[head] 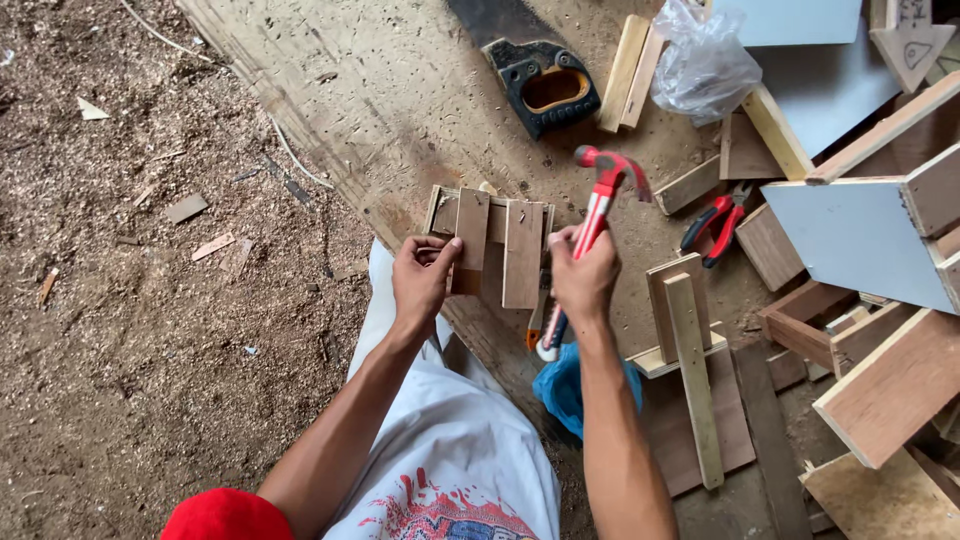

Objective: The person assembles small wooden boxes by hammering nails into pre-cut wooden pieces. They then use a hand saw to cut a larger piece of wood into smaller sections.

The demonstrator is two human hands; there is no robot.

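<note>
My left hand [422,277] grips the left side of a small wooden frame [492,243] built of short slats, which rests on a large chipboard sheet [400,90]. My right hand [585,277] is closed around the handle of a red claw hammer [598,200], its head raised just right of the frame. The hammer's head is above the board, apart from the wood.
A handsaw with a black handle [541,84] lies farther up the board. Red pliers [712,222], a clear plastic bag [702,62], a blue bag [562,385], loose wood offcuts [690,370] and pale blue panels [855,232] crowd the right. Sawdust covers the ground on the left.
</note>
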